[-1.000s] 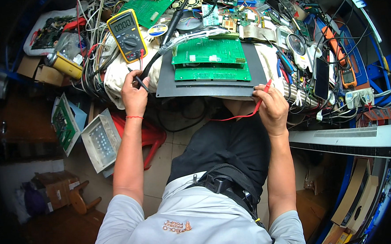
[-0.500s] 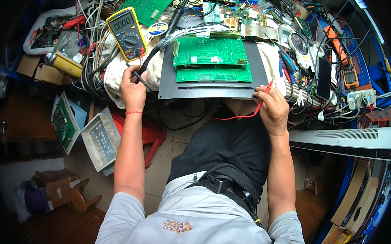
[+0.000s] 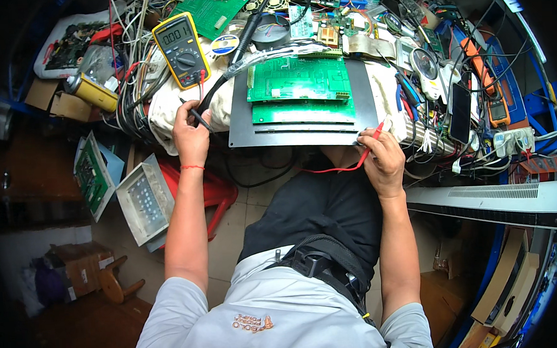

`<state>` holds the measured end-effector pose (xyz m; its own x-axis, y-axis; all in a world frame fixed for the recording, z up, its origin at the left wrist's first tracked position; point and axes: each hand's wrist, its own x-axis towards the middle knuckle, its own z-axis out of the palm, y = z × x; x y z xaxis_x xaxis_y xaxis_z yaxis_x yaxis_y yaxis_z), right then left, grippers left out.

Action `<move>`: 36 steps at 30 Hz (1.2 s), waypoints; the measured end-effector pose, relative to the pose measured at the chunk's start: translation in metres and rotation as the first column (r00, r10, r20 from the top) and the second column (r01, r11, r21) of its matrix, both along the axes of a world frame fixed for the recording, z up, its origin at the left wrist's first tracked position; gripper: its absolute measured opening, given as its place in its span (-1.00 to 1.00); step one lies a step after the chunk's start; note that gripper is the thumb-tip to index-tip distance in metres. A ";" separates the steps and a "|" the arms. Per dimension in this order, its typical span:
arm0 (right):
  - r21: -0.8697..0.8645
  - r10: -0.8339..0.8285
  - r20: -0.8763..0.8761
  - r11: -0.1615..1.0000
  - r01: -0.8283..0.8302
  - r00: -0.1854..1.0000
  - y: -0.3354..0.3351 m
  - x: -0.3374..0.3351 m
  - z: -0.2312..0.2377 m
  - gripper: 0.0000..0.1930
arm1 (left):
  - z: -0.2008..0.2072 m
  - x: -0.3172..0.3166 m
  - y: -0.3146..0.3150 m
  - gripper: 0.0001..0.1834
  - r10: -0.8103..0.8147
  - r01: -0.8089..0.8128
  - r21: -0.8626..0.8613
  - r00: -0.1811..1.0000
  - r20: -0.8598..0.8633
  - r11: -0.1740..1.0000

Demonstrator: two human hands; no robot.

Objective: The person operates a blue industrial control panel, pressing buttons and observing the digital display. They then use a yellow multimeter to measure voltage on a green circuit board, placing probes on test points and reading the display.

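My left hand (image 3: 190,139) is closed around a black test probe (image 3: 201,119), left of a dark flat panel (image 3: 241,122). Between finger and thumb of my right hand (image 3: 386,162) is a red test probe (image 3: 379,129); the fingers are at the panel's near right corner. Whether they grip the panel as well, I cannot tell. A large green circuit board (image 3: 299,78) lies on the panel, with a narrower green board (image 3: 303,113) at its near side. Beyond my left hand a yellow multimeter (image 3: 179,48) with a lit display has red and black leads plugged in.
Cables (image 3: 137,68) crowd the bench's left side. Pliers (image 3: 408,91), a phone (image 3: 460,113) and an orange meter (image 3: 499,110) lie to the right. A thick black cable (image 3: 244,40) runs behind the boards. Below the bench stands a red stool (image 3: 213,196).
The panel with its boards has shifted slightly toward me, its near edge now lower in view. My right hand has moved a little left with the red probe. The multimeter reading has changed slightly.
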<state>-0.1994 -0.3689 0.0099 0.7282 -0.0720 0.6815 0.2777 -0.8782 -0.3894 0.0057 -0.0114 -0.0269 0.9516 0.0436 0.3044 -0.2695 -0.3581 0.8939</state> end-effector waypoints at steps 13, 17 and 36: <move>0.042 0.008 0.005 0.999 -0.008 1.000 0.005 -0.005 -0.002 -0.66 | -0.010 -0.046 -0.008 -0.70 0.056 -0.055 0.025 0.998 -0.032 0.998; 0.170 -0.157 0.075 0.975 0.143 0.985 0.005 -0.015 -0.010 -0.68 | -0.010 -0.064 -0.019 -0.74 -0.141 0.064 -0.350 0.970 -0.200 0.935; 0.986 -0.055 -0.091 0.137 0.098 0.994 0.027 -0.032 -0.021 -0.82 | -0.007 -0.071 -0.022 -0.74 -0.446 0.064 -0.859 0.873 -0.198 0.508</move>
<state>-0.2311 -0.3420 -0.0107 0.6889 -0.7237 -0.0414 0.2059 0.2502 -0.9460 -0.0655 -0.0331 -0.0338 0.9807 -0.1775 -0.0823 0.1737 0.5969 0.7833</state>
